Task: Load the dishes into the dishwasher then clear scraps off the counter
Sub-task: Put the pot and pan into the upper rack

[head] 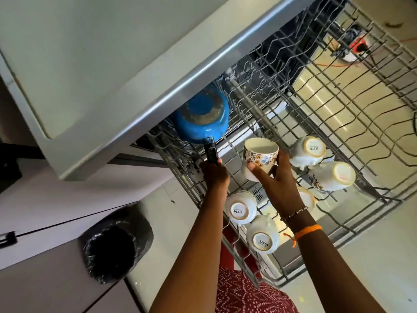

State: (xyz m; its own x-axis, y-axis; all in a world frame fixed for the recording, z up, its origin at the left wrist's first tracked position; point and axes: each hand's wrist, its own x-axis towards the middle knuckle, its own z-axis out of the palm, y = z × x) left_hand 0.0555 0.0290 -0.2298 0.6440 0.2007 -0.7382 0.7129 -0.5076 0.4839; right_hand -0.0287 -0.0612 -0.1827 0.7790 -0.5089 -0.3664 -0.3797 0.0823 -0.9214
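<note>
Pulled-out grey wire upper rack [338,114], seen from above. Right hand [276,179] wrapped round white floral ceramic mug [259,161], mouth up, over a free slot beside the inverted white cups [308,152]. Left hand [214,175] clasping black handle of blue round pan [200,118], farther in.

**Bright, even light with wide-angle warp**

Soft daylight fills the scene. Glare streaks the metal trim [203,71] and sheens the pale floor [338,105]. The rack [338,64] throws thin shadows. The bin [112,247] reads nearly black. Straight edges bow outward toward the corners; the right hand [277,179] is slightly blurred.
</note>
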